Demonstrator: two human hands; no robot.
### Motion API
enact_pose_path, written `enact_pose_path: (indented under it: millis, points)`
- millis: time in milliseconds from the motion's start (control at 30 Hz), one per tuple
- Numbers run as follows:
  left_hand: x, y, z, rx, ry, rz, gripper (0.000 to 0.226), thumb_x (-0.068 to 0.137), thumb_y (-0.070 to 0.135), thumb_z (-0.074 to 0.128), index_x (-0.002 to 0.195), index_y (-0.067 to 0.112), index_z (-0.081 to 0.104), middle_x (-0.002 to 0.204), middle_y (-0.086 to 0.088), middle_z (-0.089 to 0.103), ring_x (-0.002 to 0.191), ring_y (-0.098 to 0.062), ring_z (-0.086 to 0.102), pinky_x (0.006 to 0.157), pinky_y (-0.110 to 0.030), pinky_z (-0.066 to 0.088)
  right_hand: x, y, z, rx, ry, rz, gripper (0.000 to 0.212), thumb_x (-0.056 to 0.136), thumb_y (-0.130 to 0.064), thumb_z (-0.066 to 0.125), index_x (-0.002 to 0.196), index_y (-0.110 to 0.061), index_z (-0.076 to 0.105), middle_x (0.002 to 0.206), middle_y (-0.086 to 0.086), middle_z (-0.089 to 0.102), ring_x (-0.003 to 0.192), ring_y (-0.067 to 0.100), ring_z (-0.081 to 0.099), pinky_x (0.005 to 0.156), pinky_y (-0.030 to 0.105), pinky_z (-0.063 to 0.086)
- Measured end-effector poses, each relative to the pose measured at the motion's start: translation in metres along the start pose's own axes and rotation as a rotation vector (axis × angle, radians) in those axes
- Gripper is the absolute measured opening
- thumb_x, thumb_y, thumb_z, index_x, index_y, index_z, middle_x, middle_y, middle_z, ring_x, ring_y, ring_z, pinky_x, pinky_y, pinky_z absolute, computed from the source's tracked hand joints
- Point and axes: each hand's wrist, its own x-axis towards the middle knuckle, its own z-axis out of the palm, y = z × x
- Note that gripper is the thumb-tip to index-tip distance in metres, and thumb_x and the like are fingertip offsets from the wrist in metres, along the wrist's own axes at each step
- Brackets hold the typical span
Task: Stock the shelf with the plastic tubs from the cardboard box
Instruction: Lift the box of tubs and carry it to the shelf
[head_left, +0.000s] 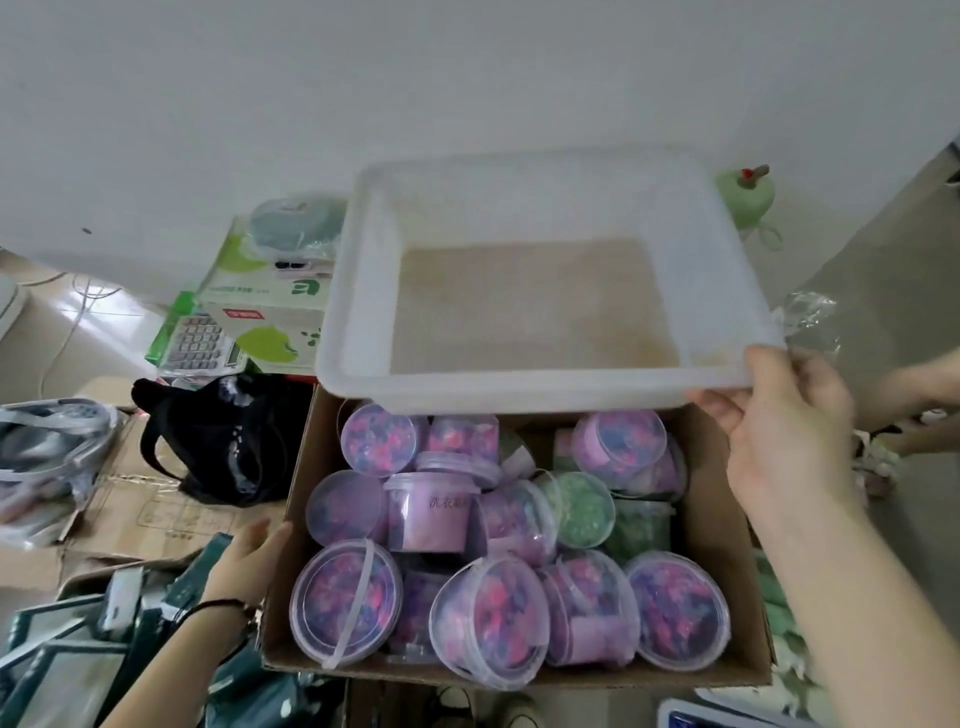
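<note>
An open cardboard box (727, 530) fills the lower middle, packed with several round plastic tubs (345, 600) of purple and pink beads with clear lids, plus a few green ones (584, 506). My left hand (249, 561) grips the box's left wall from outside. My right hand (789, 441) holds the near right corner of a large translucent white tray (535, 382), which hangs tilted over the far end of the box and hides its back edge. No shelf is in view.
Left of the box lie a black bag (218, 441), a calculator (200, 343) and a green-and-white carton (270, 306). Flattened cardboard and dark green packets crowd the lower left. A green round item (745, 195) sits by the wall. Another person's arm (914, 384) shows at right.
</note>
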Motion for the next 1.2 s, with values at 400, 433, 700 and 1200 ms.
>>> enact_pose_path:
  millis: [400, 433, 700, 1200]
  points:
    - [0.03, 0.01, 0.014, 0.053, 0.045, 0.071, 0.033, 0.095, 0.018, 0.056, 0.125, 0.005, 0.055, 0.115, -0.018, 0.064, 0.107, -0.037, 0.059, 0.097, -0.05, 0.044, 0.057, 0.077, 0.056, 0.141, -0.242, 0.317, 0.027, 0.099, -0.017, 0.05, 0.121, -0.002, 0.042, 0.13, 0.022, 0.052, 0.091, 0.028, 0.071, 0.075, 0.034, 0.059]
    - [0.03, 0.01, 0.014, 0.067, 0.057, 0.085, 0.03, 0.094, 0.017, 0.056, 0.123, 0.006, 0.057, 0.111, -0.017, 0.065, 0.104, -0.038, 0.06, 0.095, -0.05, 0.046, 0.061, 0.079, 0.049, 0.161, -0.288, 0.331, 0.035, 0.099, -0.022, 0.051, 0.125, -0.001, 0.042, 0.133, 0.021, 0.05, 0.094, 0.028, 0.071, 0.08, 0.035, 0.058]
    - [0.042, 0.008, 0.015, 0.027, 0.09, 0.141, 0.026, 0.092, 0.012, 0.059, 0.118, 0.01, 0.059, 0.105, -0.017, 0.066, 0.095, -0.038, 0.062, 0.089, -0.056, 0.049, 0.078, 0.107, -0.077, -0.436, -0.083, 0.051, 0.024, 0.092, -0.032, 0.062, 0.113, -0.023, 0.056, 0.114, -0.003, 0.065, 0.106, 0.015, 0.064, 0.094, 0.031, 0.051]
    - [0.065, 0.012, 0.032, 0.17, 0.065, 0.34, 0.025, 0.097, 0.012, 0.05, 0.121, 0.008, 0.048, 0.105, -0.017, 0.061, 0.099, -0.042, 0.057, 0.083, -0.046, 0.043, 0.068, 0.183, -0.2, -1.173, -0.189, -0.007, 0.038, 0.092, -0.014, 0.059, 0.129, -0.014, 0.051, 0.111, 0.009, 0.067, 0.098, 0.03, 0.062, 0.074, 0.032, 0.04]
